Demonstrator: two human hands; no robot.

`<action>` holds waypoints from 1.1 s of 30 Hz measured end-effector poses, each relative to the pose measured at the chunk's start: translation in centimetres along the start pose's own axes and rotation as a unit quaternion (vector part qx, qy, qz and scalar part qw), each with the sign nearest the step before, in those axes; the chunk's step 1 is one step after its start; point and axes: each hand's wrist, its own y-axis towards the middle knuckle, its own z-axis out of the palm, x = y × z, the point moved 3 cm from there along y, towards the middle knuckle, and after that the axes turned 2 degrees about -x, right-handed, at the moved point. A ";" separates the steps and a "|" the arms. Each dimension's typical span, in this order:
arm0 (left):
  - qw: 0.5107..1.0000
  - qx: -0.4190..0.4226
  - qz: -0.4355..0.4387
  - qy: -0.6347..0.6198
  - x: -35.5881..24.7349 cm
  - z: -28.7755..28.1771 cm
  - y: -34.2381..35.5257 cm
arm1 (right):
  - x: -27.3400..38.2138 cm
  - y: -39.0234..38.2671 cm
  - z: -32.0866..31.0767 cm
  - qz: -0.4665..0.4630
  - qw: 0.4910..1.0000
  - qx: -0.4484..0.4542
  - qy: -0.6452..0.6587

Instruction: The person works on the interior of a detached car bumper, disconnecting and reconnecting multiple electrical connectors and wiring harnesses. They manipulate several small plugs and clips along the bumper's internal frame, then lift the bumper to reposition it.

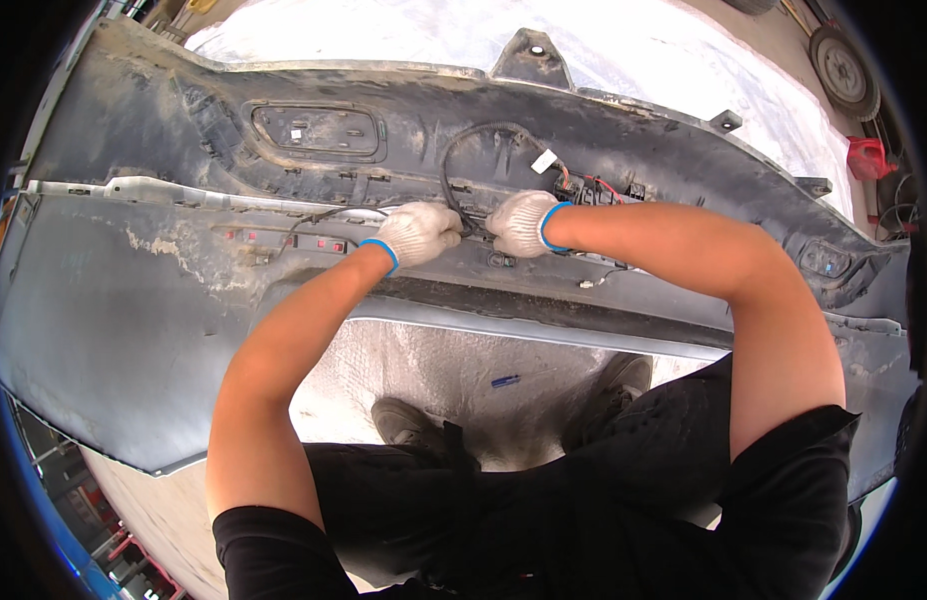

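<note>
A large, dirty dark-grey car bumper (113,280) lies with its inner side up across the view. My left hand (415,236), in a white knit glove with a blue cuff, is closed on a black wiring harness (445,165) at the bumper's middle. Close by on the right, my right hand (520,223), gloved alike, is closed on the same wiring; the fingertips are partly hidden. The harness loops up above both hands to a white tag (544,160) and a cluster of connectors (583,188) with red wires. Below the right forearm hangs a small white plug (588,284).
Brackets (533,58) stick up along the bumper's far edge, before a white sheet (313,30). A small blue object (505,381) lies on the silvery floor covering (453,355) between my shoes. A wheel (843,72) and a red container (868,158) stand at the far right.
</note>
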 end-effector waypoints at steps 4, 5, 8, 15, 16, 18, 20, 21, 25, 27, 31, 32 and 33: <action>1.000 0.008 0.001 0.026 0.2 0.4 0.5 | -0.3 0.1 -0.5 -0.004 1.000 0.009 -0.001; 1.000 0.011 -0.006 0.020 0.2 0.3 0.5 | -0.4 0.1 -0.5 -0.006 1.000 0.007 0.000; 0.999 0.035 -0.029 0.013 0.2 0.1 0.7 | -0.8 0.3 -0.4 -0.019 1.000 -0.006 0.002; 0.998 0.047 -0.037 -0.020 1.1 0.6 0.8 | -1.0 0.7 0.2 -0.042 0.999 -0.001 -0.027; 0.998 0.041 -0.035 -0.030 1.2 0.5 1.0 | -1.2 1.0 0.4 -0.043 0.998 -0.001 -0.037; 0.998 0.031 -0.038 -0.050 1.5 0.7 0.8 | -0.7 1.1 -0.1 -0.048 0.997 0.004 -0.055; 0.996 0.031 -0.053 -0.063 1.6 0.8 0.8 | -0.3 0.7 -0.5 -0.043 0.996 0.014 -0.071; 0.995 0.031 -0.059 -0.069 1.5 0.7 0.9 | -0.6 1.0 -0.2 -0.054 0.996 -0.001 -0.069; 0.994 0.029 -0.057 -0.092 1.5 0.6 1.0 | -0.9 1.2 1.0 -0.074 0.994 -0.021 -0.076; 0.994 0.018 -0.067 -0.084 1.4 0.6 0.8 | -1.0 1.4 1.1 -0.086 0.992 -0.030 -0.089; 0.992 0.001 -0.089 -0.090 1.7 1.1 0.5 | -0.3 1.0 1.4 -0.101 0.987 -0.043 -0.118; 0.989 0.000 -0.106 -0.107 1.6 1.1 0.6 | -0.4 0.8 1.5 -0.104 0.987 -0.050 -0.116; 0.986 0.011 -0.116 -0.116 1.6 1.2 0.8 | -0.3 0.6 1.5 -0.108 0.986 -0.056 -0.115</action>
